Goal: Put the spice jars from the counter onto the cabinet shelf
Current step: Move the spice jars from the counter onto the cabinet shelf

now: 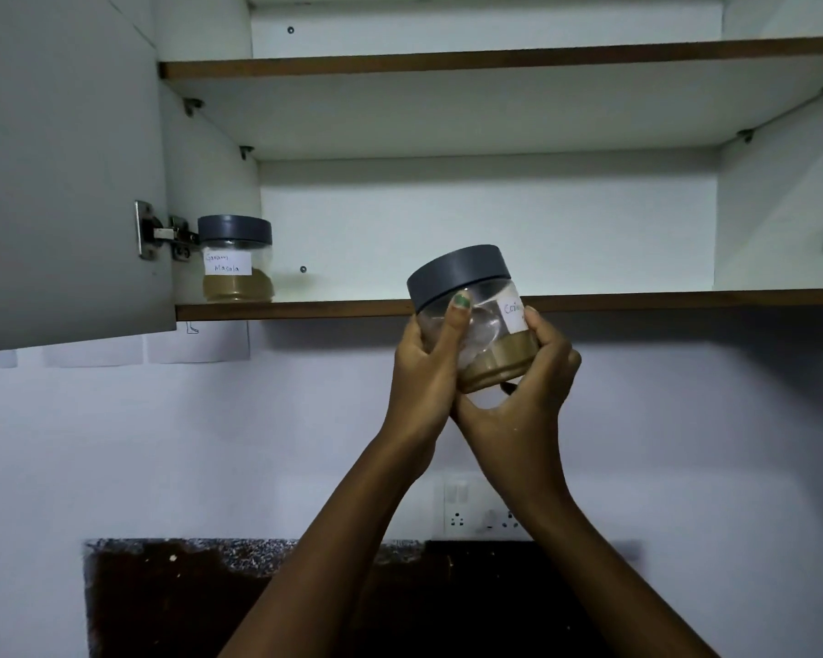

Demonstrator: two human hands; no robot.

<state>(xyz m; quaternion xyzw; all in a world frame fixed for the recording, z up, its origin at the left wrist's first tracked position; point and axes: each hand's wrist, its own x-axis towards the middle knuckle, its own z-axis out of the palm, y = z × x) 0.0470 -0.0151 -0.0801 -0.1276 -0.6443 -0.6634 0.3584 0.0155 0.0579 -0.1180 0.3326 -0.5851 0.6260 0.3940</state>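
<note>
- Held jar (471,320): clear, grey screw lid, brown powder in the bottom; raised in front of the lower cabinet shelf (637,299), lid just above the shelf edge, base below it, not yet resting on the board.
- Tilted with the lid leaning left of that shelf's middle; powder banked toward the low side; paper label turned right and partly covered, so only the first letters readable.
- Left hand (424,368): fingers curled round the jar's left wall, 1 finger laid up the front with a green-painted nail near the lid.
- Right hand (526,372): cupped under the base and right side, fingers wrapped close on the plastic. Likely a 2-handed hold for steadiness on an overhead reach.
- Second jar (236,258), labelled "Garam Masala": upright on the same shelf, at its far left end beside the door hinge (162,230); 1 jar placed so far.
- Rest of that shelf bare to the right, so room beside the placed jar.
- Next move, by judgement: lift the base above the shelf edge, level the jar, slide it in.
- Cabinet door (63,173) swung open left of the shelf; wall socket (483,517) and dark counter (172,596) well below it.
</note>
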